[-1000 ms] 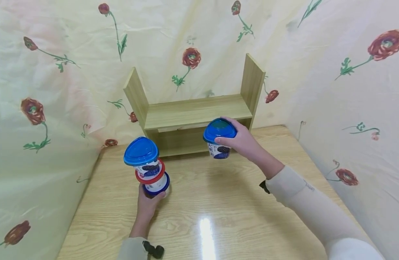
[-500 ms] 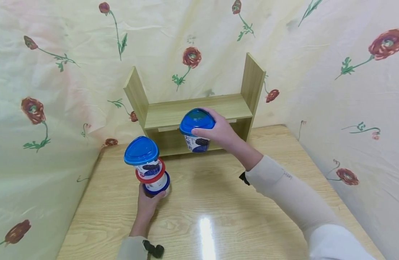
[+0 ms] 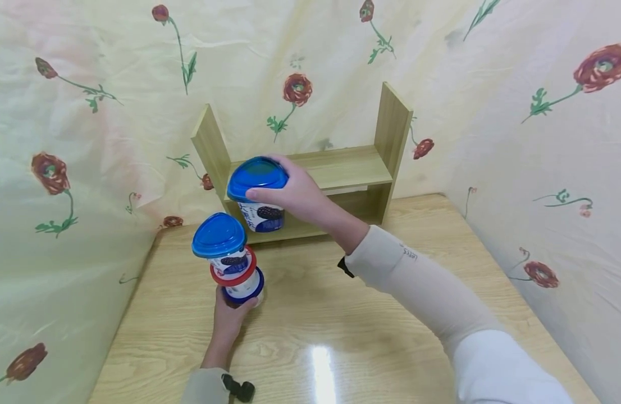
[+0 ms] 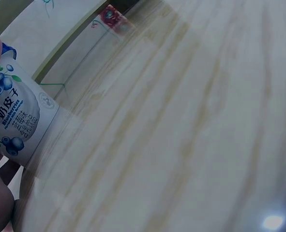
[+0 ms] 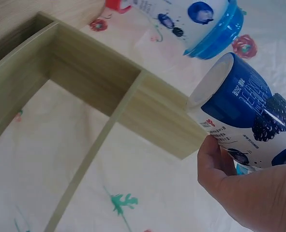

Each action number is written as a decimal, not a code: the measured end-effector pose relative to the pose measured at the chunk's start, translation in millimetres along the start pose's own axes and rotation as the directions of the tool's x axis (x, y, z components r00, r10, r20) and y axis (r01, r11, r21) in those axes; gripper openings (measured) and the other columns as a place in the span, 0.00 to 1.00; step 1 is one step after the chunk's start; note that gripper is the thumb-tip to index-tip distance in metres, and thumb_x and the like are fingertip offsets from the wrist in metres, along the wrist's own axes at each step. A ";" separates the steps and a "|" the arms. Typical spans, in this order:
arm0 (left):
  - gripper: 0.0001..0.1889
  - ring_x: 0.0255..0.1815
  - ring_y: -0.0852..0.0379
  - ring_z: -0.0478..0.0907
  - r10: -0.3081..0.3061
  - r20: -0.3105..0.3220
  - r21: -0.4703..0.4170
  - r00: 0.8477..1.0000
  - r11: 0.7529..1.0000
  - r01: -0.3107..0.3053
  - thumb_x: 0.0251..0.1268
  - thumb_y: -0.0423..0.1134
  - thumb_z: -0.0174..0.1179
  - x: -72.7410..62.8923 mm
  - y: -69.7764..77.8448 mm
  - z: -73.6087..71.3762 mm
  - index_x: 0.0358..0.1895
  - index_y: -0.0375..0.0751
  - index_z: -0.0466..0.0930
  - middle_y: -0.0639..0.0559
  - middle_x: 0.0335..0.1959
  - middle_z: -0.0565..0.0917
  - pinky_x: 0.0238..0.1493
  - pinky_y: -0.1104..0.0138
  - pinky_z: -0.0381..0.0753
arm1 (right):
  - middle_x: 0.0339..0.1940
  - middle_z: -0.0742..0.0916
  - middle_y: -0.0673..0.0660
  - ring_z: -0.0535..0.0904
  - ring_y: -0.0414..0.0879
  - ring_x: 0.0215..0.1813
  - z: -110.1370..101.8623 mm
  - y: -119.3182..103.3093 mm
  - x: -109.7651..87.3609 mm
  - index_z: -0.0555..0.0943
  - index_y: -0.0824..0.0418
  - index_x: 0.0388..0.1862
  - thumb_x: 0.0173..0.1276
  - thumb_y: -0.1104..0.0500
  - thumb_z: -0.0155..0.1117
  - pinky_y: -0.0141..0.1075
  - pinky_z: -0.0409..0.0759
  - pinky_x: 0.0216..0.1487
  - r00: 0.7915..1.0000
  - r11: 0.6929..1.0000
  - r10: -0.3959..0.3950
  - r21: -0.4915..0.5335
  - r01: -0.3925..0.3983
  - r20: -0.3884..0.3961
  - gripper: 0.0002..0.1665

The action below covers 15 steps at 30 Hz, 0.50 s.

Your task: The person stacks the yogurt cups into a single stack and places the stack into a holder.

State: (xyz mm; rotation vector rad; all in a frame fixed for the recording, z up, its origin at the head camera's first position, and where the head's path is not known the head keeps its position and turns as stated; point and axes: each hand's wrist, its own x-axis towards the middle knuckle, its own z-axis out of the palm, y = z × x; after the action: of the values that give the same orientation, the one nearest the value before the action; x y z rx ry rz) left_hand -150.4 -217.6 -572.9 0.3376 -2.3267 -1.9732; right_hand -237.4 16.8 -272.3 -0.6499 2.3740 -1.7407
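At the left of the head view stand three stacked yogurt tubs. Lowest is a tub with a dark blue lid, gripped by my left hand; its blueberry label shows in the left wrist view. Above it sits a red-lidded tub, partly covered by a tub with a light blue lid. My right hand holds another blue-lidded tub by its lid in the air, just behind and right of the stack's top. In the right wrist view this tub hangs apart from the stack's top tub.
A wooden two-tier shelf stands at the back of the wood-grain table, right behind the held tub. Flower-patterned cloth hangs around the table on the back and sides.
My right hand has carried its tub leftward and slightly up, from the shelf's right half to near the stack. My left hand and the stack stay in place.
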 end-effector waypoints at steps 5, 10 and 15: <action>0.60 0.77 0.38 0.54 0.009 -0.002 -0.003 1.000 1.000 -0.009 0.53 0.50 0.78 -1.5 1.9 1.4 0.81 0.48 0.41 0.41 0.77 0.58 0.77 0.42 0.53 | 0.70 0.74 0.57 0.73 0.56 0.66 10.0 -13.2 5.6 0.61 0.49 0.79 0.63 0.42 0.73 0.49 0.83 0.56 1.000 1.000 -0.022 -0.005 0.022 -0.002 0.50; 0.60 0.77 0.38 0.54 -0.002 -0.009 0.001 1.000 1.000 0.002 0.53 0.50 0.78 -2.0 2.3 1.8 0.81 0.48 0.41 0.42 0.77 0.58 0.77 0.42 0.53 | 0.70 0.74 0.57 0.73 0.55 0.66 19.3 -23.8 10.5 0.60 0.49 0.79 0.64 0.42 0.72 0.48 0.83 0.56 0.998 0.999 -0.051 -0.009 0.051 0.024 0.49; 0.59 0.77 0.36 0.54 0.012 -0.008 0.000 1.000 1.000 -0.012 0.54 0.46 0.77 -2.5 2.4 2.0 0.81 0.46 0.41 0.39 0.77 0.58 0.76 0.40 0.52 | 0.69 0.74 0.55 0.73 0.53 0.65 30.2 -32.1 15.0 0.60 0.47 0.79 0.64 0.41 0.72 0.47 0.84 0.55 0.996 0.998 -0.063 -0.004 0.063 0.068 0.49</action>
State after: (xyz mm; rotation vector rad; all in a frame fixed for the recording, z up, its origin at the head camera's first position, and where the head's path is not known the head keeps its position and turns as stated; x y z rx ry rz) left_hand -148.6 -214.8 -570.7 0.3296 -2.3180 -1.9630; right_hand -231.9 -23.7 -250.0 -0.7803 2.3388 -1.7070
